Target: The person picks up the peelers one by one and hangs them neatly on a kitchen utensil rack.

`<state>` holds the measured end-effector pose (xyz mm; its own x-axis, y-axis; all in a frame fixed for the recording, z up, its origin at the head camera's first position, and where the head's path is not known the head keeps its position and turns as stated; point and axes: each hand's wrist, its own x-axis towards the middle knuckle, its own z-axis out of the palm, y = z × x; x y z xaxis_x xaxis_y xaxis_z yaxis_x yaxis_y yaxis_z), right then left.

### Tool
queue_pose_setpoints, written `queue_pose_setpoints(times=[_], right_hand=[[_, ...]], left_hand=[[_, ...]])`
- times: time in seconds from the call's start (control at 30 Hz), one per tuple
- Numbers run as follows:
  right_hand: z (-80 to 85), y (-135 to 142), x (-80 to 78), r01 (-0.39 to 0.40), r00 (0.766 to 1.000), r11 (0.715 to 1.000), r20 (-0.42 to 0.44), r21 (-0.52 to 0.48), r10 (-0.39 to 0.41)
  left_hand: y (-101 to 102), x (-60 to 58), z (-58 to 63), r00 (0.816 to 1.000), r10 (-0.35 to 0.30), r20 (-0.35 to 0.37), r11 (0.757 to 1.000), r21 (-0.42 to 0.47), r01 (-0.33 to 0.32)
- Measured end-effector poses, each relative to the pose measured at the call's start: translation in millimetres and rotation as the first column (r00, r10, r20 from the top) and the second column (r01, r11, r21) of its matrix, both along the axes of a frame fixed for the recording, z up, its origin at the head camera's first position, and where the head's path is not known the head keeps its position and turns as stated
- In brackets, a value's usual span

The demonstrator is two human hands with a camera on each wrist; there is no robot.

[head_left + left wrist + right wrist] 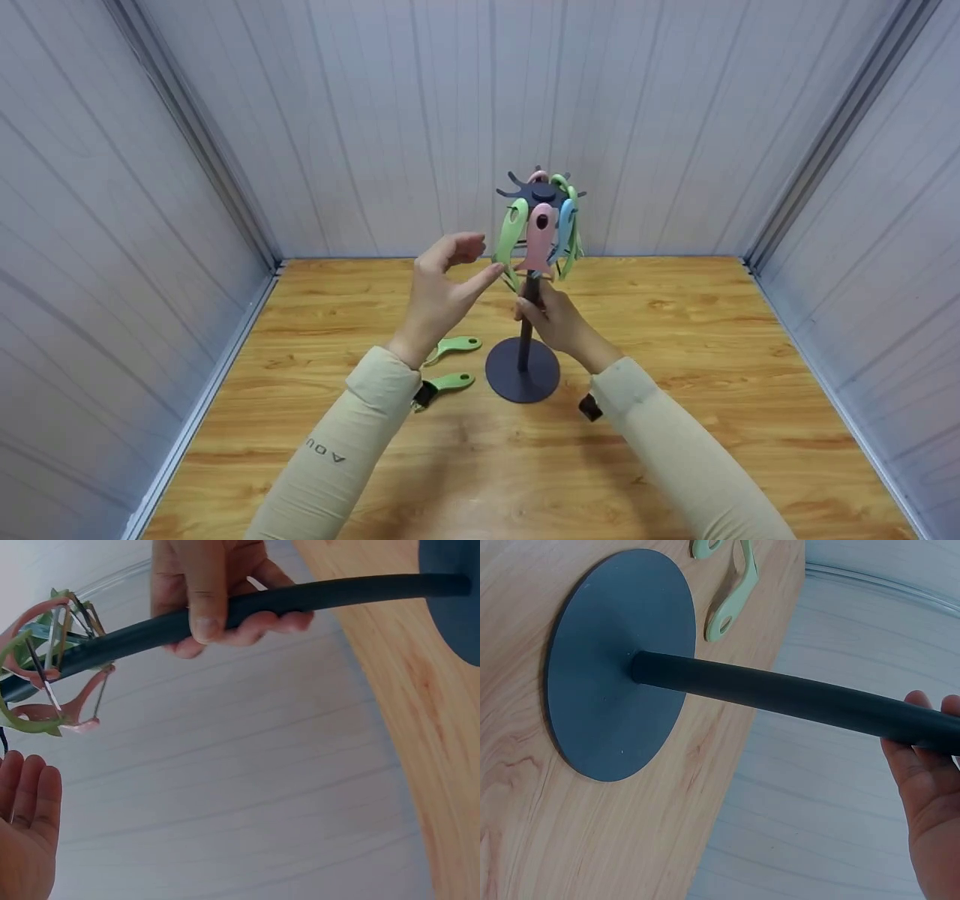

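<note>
A dark rack point(527, 322) with a round base point(622, 720) and a hooked top stands on the table. Its hooks carry several Y-shaped peelers with fish-like handles, among them a green peeler point(511, 229), a pink peeler point(540, 236) and a blue peeler point(566, 225). My right hand point(562, 319) grips the pole below them, its thumb across the front in the left wrist view. Beside the hanging green peeler is my left hand point(442, 292), fingers extended and slightly bent, thumb tip overlapping that peeler's lower end in the head view.
Left of the base, a green peeler point(459, 345) lies on the wooden table point(675, 322), with another green peeler point(452, 382) nearer to me, partly covered by the left wrist's camera. Pale panel walls point(390, 127) enclose the back and both sides.
</note>
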<state>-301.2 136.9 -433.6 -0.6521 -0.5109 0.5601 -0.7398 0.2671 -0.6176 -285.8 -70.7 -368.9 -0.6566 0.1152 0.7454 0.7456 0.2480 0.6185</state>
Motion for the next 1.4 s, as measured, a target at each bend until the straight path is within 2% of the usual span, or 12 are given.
queue_pose_setpoints(times=[0.17, 0.37, 0.6, 0.93, 1.07, 1.2, 1.4], right_hand=[[0.6, 0.4, 0.5, 0.014, 0.999, 1.000, 0.034, 0.007, -0.014], [0.3, 0.4, -0.4, -0.004, 1.000, 1.000, 0.030, -0.004, 0.004], [0.4, 0.6, -1.3, -0.015, 1.000, 1.000, 0.011, -0.007, 0.015], [-1.5, 0.4, -2.2, -0.035, 0.999, 0.999, 0.019, -0.035, 0.036], [-2.4, 0.6, -2.6, -0.028, 0.999, 0.999, 0.018, -0.035, 0.028], [-2.9, 0.8, -2.7, -0.020, 1.000, 0.999, 0.018, -0.035, 0.020], [-3.0, -0.2, -3.1, -0.016, 1.000, 1.000, 0.026, -0.025, 0.017]], left_hand=[[-9.3, 0.5, -12.1, 0.999, 0.018, 0.038, 1.000, -0.018, -0.017], [-18.4, 1.4, -26.7, 0.998, 0.011, 0.064, 1.000, -0.021, -0.009], [-32.7, -2.5, -51.1, 0.991, -0.042, 0.127, 0.993, -0.106, 0.056], [-54.2, -4.8, -81.7, 0.975, -0.085, 0.207, 0.950, -0.277, 0.142], [-59.9, -4.5, -93.6, 0.963, -0.067, 0.262, 0.935, -0.319, 0.152], [-65.3, -3.3, -106.2, 0.943, -0.040, 0.331, 0.922, -0.352, 0.163], [-74.1, -2.4, -123.7, 0.924, -0.033, 0.381, 0.896, -0.398, 0.196]])
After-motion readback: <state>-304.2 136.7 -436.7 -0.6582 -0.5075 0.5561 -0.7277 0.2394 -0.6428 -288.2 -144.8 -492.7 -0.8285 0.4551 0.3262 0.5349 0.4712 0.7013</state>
